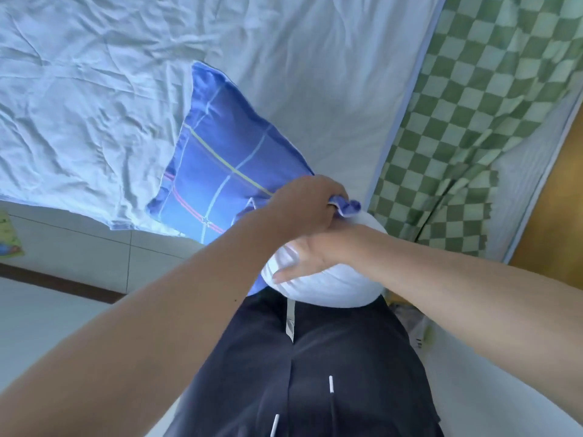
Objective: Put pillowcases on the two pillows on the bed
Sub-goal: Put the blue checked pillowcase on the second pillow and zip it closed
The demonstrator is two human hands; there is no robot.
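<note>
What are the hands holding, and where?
Left hand grips the blue pillowcase at its open edge; right hand presses the white pillow's bare end.

The pillow (318, 288) sits against the person's lap, its far end inside the pillowcase (227, 165), which stretches away over the sheet (94, 89). The left hand (306, 206) grips the pillowcase's rim above the pillow; the right hand (312, 257) lies on the pillow, just below. A blanket (473, 105) lies right of the sheet.

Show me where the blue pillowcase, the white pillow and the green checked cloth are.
blue pillowcase (220, 159), head view, middle panel.
white pillow (334, 285), head view, bare end.
green checked cloth (467, 99), head view, middle.
</note>
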